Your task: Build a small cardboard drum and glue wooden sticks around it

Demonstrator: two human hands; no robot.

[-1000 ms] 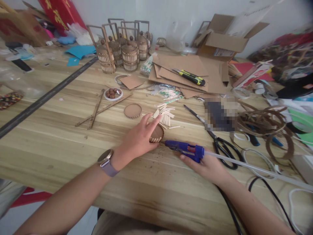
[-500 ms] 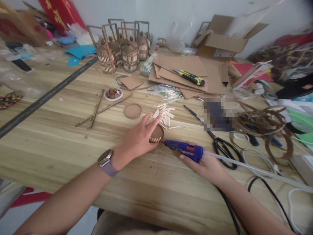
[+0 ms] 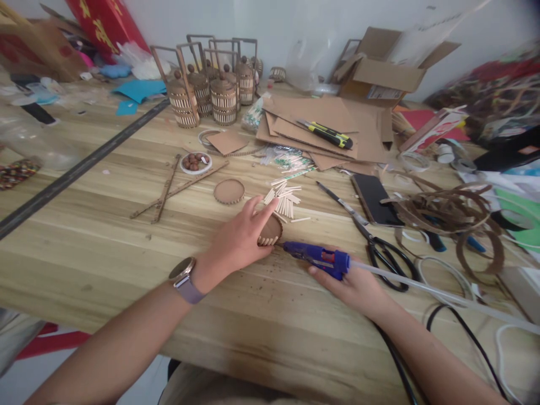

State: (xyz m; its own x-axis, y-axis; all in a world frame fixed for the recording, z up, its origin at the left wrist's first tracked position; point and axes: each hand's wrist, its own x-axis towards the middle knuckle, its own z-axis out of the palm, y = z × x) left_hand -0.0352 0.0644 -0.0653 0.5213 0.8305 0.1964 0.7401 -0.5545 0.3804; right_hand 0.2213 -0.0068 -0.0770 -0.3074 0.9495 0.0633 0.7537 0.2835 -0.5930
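My left hand (image 3: 238,233), with a watch on its wrist, holds a small round cardboard base (image 3: 270,229) at its left and near edges. Short pale sticks line the near side of that base. In my right hand (image 3: 356,287) is a blue glue gun (image 3: 316,257), its nozzle at the right near edge of the base. A long translucent glue stick (image 3: 422,287) juts from the gun's rear. Loose pale sticks (image 3: 287,203) lie just beyond the base. Another round cardboard disc (image 3: 229,192) rests to the left.
Small stick lanterns (image 3: 223,101) stand at the back. Cardboard sheets (image 3: 295,115) bear a yellow-black cutter (image 3: 327,135). Black scissors (image 3: 390,261), a phone (image 3: 377,198) and coiled brown strips (image 3: 442,208) lie right. A bowl of brown beads (image 3: 195,163) sits left, beside crossed strips (image 3: 166,194).
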